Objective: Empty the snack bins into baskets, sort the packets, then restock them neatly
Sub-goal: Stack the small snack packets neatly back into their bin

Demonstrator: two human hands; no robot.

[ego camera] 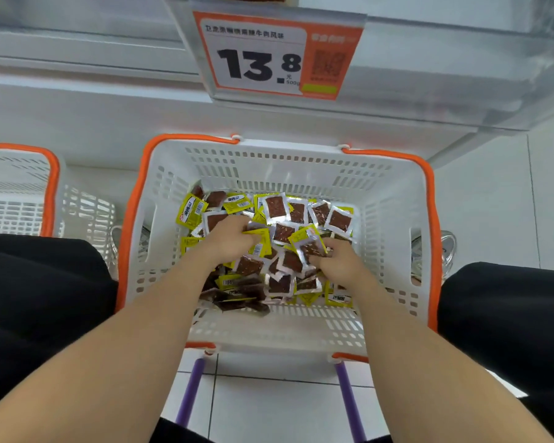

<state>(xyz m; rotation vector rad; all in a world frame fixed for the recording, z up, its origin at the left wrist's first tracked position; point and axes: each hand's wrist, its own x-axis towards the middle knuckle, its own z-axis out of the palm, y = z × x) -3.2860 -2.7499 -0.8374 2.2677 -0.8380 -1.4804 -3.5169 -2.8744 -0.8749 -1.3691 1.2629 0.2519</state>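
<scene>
Currently left hand (234,243) grips one yellow packet (259,235), right hand (337,262) one clear packet (312,248), inside one basket (285,161).

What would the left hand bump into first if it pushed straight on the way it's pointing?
The left hand, down among the snack packets, would likely push into more of that heap straight away; behind the heap stands the far wall of the basket. Depth is hard to judge here.

White tiled floor (263,410) underfoot, pale shop shelving (109,100) ahead — orange-bordered price tag (279,55) reading 13.8 hanging off it.
</scene>
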